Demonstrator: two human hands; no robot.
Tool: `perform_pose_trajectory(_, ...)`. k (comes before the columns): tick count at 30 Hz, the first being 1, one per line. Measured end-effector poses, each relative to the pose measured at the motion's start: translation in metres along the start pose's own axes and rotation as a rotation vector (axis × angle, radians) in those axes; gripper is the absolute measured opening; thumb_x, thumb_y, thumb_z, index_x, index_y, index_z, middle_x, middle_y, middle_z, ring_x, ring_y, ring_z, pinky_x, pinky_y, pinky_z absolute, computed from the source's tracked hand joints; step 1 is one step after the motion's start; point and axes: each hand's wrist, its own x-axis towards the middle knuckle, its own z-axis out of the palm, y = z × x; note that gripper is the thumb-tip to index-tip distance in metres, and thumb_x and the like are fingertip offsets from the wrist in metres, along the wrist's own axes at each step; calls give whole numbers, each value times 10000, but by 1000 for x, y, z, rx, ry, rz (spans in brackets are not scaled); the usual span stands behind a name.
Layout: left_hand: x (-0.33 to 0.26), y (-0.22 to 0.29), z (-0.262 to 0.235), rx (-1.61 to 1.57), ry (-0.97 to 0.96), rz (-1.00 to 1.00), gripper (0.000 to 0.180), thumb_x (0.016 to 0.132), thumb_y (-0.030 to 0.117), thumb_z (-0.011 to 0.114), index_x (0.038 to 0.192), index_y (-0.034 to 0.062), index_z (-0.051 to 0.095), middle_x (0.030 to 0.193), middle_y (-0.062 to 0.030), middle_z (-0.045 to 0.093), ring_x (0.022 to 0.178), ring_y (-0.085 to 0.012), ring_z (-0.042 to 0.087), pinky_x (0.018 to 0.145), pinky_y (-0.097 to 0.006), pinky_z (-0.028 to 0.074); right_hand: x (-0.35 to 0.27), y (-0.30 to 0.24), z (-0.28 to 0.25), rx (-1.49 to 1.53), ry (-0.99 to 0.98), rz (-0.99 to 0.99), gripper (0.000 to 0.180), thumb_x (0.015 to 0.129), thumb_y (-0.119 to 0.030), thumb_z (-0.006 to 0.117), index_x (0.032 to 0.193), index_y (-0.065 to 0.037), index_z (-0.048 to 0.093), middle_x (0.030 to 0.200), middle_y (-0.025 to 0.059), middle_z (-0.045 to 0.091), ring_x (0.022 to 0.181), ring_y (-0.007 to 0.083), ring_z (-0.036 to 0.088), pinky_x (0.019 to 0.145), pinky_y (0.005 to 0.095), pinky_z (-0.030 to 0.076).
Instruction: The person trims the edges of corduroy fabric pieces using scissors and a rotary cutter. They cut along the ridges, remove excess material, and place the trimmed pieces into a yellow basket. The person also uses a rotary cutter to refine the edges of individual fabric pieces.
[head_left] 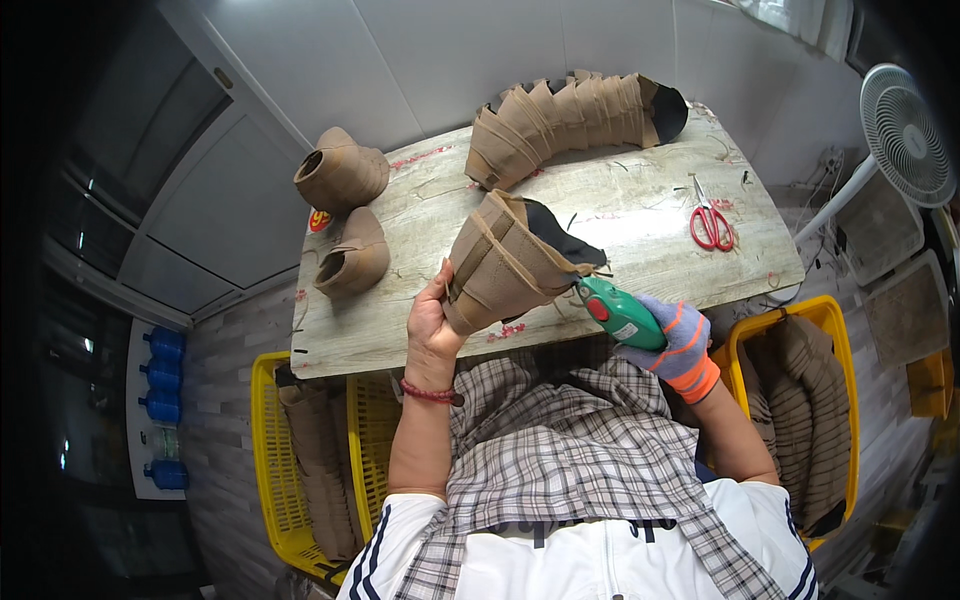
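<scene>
My bare left hand (432, 322) is closed on a tan boot upper (490, 270) with a black lining, lifted over the near part of the table. In my right hand (675, 345), in a grey and orange glove, is a green handheld electric cutter (625, 318) with a red button. Its tip meets the right edge of the upper, beside the dark lining; the exact contact is too small to make out. Red-handled scissors (712, 225) lie to the right on the table. A row of nested tan uppers (560, 120) lies at the back.
The wooden-look table (420, 215) carries two more tan pieces (340, 170) at its left and scattered thread scraps. Yellow baskets with stacked uppers stand at the left (262, 440) and right (850, 400) below the table. A white fan (905, 135) stands at the far right.
</scene>
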Motion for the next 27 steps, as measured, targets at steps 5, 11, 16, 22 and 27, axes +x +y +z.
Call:
perform_pose_trajectory(5,-19,-17,32,262,-20,130,469,963,257,542,1337,-11,453,1355,-202,502,1255,-350,482,1054,-540,381,9,-14,7,98,-37,124,574,576,-292,886,1048,-55,661,792,130,679,642,289,650,592,341,523)
perform_pose_trajectory(11,-29,-22,34,466,-123,285,441,948,155,557,1350,14,444,1340,-159,520,1236,-331,505,1018,-506,438,15,-20,17,220,-134,321,574,625,-325,874,1062,-24,655,831,156,693,697,261,686,638,321,544)
perform_pose_trajectory(16,-31,-28,34,583,-152,368,387,931,58,567,1313,35,504,1275,-139,573,1150,-305,579,917,-435,519,18,-24,24,426,-124,455,574,678,-313,861,1105,-5,634,858,120,707,723,157,678,666,281,543)
perform_pose_trajectory(22,-30,-37,20,1054,-76,526,254,877,31,658,1131,35,654,1016,-49,691,898,-147,645,723,-285,502,27,-30,26,507,-122,587,537,715,-301,843,1099,8,629,822,89,700,699,106,649,642,256,530)
perform_pose_trajectory(27,-31,-42,4,1677,-37,706,197,881,54,673,1070,1,660,987,-30,703,846,-91,620,705,-259,464,33,-28,25,411,-136,650,511,732,-326,828,1067,10,639,752,69,683,636,104,624,586,259,510)
